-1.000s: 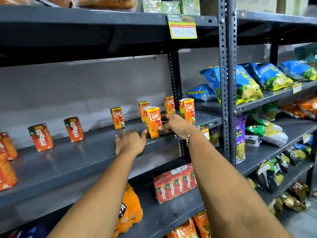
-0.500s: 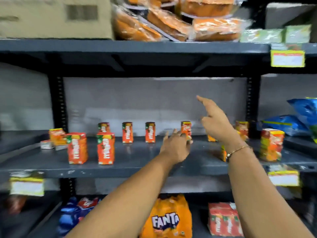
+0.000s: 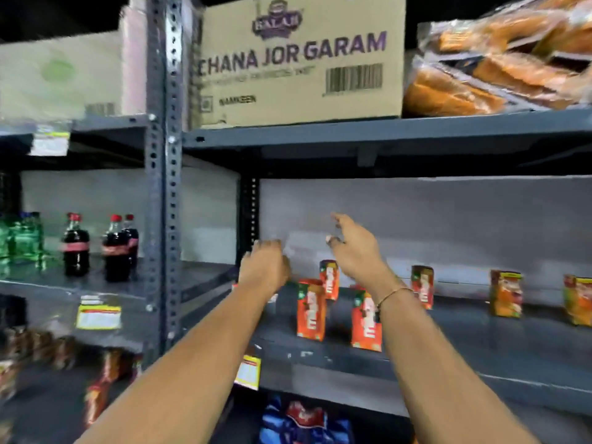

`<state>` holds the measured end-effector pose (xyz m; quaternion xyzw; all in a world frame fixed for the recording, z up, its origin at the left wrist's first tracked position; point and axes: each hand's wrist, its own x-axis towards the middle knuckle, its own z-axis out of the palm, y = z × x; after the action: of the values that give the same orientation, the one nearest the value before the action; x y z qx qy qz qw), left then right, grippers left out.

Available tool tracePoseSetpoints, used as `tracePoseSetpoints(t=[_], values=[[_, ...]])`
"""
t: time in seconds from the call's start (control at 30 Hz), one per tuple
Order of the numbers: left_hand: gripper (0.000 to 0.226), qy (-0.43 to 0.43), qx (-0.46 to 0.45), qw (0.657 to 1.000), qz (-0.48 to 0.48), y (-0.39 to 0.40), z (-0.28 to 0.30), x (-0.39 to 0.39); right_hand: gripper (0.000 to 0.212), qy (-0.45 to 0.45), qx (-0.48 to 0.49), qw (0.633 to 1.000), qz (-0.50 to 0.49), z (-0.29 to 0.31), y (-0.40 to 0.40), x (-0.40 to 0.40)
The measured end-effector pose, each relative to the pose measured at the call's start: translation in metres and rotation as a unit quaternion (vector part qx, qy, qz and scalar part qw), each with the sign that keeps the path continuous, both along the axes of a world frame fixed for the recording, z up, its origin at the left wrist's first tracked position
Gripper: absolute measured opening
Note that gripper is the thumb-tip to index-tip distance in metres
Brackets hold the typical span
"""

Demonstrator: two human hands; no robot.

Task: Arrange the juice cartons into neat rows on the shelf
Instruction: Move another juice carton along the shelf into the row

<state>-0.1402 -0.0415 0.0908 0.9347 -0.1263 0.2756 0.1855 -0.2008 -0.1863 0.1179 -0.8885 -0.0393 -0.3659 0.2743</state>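
Observation:
Several small orange juice cartons stand upright on the grey shelf (image 3: pixel 480 344). Two stand near the front, one (image 3: pixel 310 309) on the left and one (image 3: pixel 366 322) partly behind my right forearm. Further back stand more cartons: one (image 3: pixel 329 279) between my hands, one (image 3: pixel 422 286), one (image 3: pixel 506 298) and one (image 3: pixel 578 304) at the right edge. My left hand (image 3: pixel 264 267) reaches over the shelf's left end with fingers curled down; what is under it is hidden. My right hand (image 3: pixel 354 248) is raised above the cartons, fingers spread, holding nothing.
A grey upright post (image 3: pixel 163 187) divides the bays. Cola bottles (image 3: pixel 75 245) and green bottles (image 3: pixel 22 238) stand in the left bay. A cardboard box (image 3: pixel 298 59) and wrapped bread (image 3: pixel 499 59) sit on the shelf above. Yellow price tags (image 3: pixel 97 315) hang from the edges.
The view has swung left along the shelf. My right hand let go of the carton at the right end and both hands moved left to the shelf's left end.

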Motion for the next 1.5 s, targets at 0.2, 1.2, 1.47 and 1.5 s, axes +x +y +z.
tracePoseSetpoints(t=[0.2,1.2,1.47,1.5], values=[[0.046,0.111,0.137,0.984,-0.03,0.063,-0.057,0.076,0.052,0.085,-0.032,0.996,0.018,-0.044,0.109,0.072],[0.059,0.164,0.069,0.975,-0.134,0.073,-0.111,0.138,0.039,0.205,0.296,0.933,0.009,-0.108,0.104,0.179],[0.049,0.164,0.053,0.976,-0.133,0.075,-0.111,0.134,0.038,0.155,0.188,0.965,-0.097,-0.111,0.115,0.174],[0.048,0.168,0.041,0.976,-0.136,0.076,-0.11,0.134,0.039,0.151,0.181,0.966,-0.105,-0.11,0.117,0.173]])
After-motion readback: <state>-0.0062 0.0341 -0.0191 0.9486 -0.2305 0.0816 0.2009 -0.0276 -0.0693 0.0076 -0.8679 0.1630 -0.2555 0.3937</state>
